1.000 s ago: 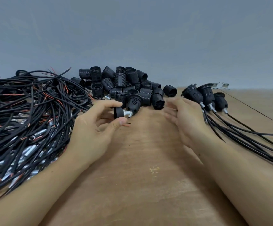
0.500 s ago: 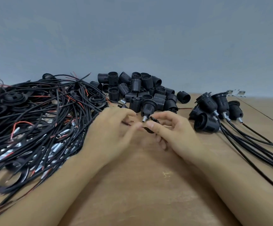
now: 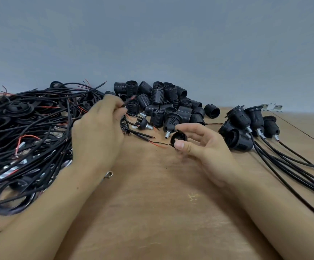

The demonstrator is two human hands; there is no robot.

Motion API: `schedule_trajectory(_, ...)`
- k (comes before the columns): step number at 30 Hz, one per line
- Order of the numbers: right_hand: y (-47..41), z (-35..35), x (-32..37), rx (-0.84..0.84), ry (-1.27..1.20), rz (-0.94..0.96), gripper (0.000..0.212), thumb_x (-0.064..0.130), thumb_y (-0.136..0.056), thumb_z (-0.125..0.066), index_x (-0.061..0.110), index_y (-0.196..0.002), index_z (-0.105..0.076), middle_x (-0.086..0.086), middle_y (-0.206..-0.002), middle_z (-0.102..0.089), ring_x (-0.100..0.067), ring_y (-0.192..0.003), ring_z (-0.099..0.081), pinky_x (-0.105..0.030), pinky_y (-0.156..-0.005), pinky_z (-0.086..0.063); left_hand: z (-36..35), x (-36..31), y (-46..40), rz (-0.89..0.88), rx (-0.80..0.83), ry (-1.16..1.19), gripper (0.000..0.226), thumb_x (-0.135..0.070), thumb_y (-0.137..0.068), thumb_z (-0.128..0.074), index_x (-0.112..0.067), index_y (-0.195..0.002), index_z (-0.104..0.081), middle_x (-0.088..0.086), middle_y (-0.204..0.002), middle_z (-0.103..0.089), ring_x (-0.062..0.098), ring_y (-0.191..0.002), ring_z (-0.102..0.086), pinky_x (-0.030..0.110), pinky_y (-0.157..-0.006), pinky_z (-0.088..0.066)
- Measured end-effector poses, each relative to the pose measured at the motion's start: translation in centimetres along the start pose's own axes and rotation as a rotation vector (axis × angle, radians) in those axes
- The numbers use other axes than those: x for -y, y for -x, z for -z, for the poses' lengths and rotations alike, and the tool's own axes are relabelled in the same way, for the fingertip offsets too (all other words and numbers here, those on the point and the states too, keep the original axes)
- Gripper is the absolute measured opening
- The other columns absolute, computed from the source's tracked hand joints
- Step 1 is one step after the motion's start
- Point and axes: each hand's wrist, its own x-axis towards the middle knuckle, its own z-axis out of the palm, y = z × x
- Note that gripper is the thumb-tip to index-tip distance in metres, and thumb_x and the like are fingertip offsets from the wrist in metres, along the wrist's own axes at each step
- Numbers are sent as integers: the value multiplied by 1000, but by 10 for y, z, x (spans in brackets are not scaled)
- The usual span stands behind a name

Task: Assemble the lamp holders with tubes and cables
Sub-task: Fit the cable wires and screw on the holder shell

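Observation:
My right hand (image 3: 203, 149) pinches a small black lamp-holder cap (image 3: 179, 138) between thumb and fingers above the table's middle. My left hand (image 3: 98, 136) reaches into the edge of the tangled pile of black cables (image 3: 26, 132) and pinches a thin black cable (image 3: 129, 102) near its stripped end. Just beyond the hands, a heap of loose black threaded lamp holders (image 3: 163, 102) lies against the wall. A cap with a metal tube (image 3: 144, 124) lies between the hands. Loose cable ends with red wire (image 3: 156, 144) lie beside the held cap.
Several assembled holders with tubes and cables (image 3: 250, 124) lie at the right, their cables (image 3: 291, 171) trailing toward the near right edge. A small metal nut (image 3: 108, 173) lies by my left wrist. The wooden table (image 3: 161, 212) meets a grey wall behind.
My hands have parted. The right keeps the black cap and has shifted a little right; the left has moved up and left into the cable pile and taken a cable.

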Motion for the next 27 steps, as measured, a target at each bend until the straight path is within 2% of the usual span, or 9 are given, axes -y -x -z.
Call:
schedule_trajectory(3,-2,3,-1,67,-219,-9,45,7,-65,-81,9,-108,-71,-10,-97,-72,-20,-87,-70,-29,-77,-57,-4,-20,8,-387,-81,130,16,-4,-98,-59,1,-105,-72,15,-89,-65,28,-75,-61,37,-67,-51)
schedule_trajectory(5,-1,4,0,114,-293,-3,44,4,-65,-84,12,-106,-73,-11,-99,-72,-22,-92,-70,-30,-82,-56,-6,-27,10,-601,-110,135,19,9,-90,-64,5,-106,-73,20,-86,-64,32,-71,-59,39,-64,-50)
schedule_trajectory(8,1,7,4,146,-306,27,46,6,-64,-83,13,-109,-73,-13,-106,-70,-25,-98,-69,-31,-86,-55,-10,-25,8,-725,-37,81,28,15,-81,-65,2,-104,-75,19,-84,-66,33,-65,-58,45,-59,-46)
schedule_trajectory(17,4,5,8,156,-222,85,48,5,-65,-81,13,-111,-73,-6,-103,-72,-20,-97,-66,-29,-89,-53,-16,-15,15,-636,180,68,26,10,-80,-67,-4,-99,-77,12,-87,-65,29,-67,-55,44,-60,-45)
schedule_trajectory(23,9,2,13,86,139,226,47,18,-62,-84,21,-107,-73,7,-98,-76,-6,-96,-70,-18,-81,-53,-21,-16,22,-517,259,187,16,-1,-89,-67,-5,-101,-77,8,-88,-65,26,-73,-59,42,-63,-50)
schedule_trajectory(25,10,-1,10,58,255,295,46,16,-63,-84,20,-108,-72,1,-102,-74,-11,-97,-69,-23,-83,-56,-22,-15,22,-463,284,212,14,-1,-89,-70,-6,-99,-77,5,-86,-66,22,-73,-61,41,-63,-52)
schedule_trajectory(27,11,-3,7,41,416,381,48,20,-66,-84,20,-112,-71,-2,-107,-69,-14,-100,-67,-25,-83,-57,-22,-16,22,-357,300,304,13,-5,-84,-77,-8,-97,-78,-1,-85,-70,13,-75,-65,35,-68,-55)
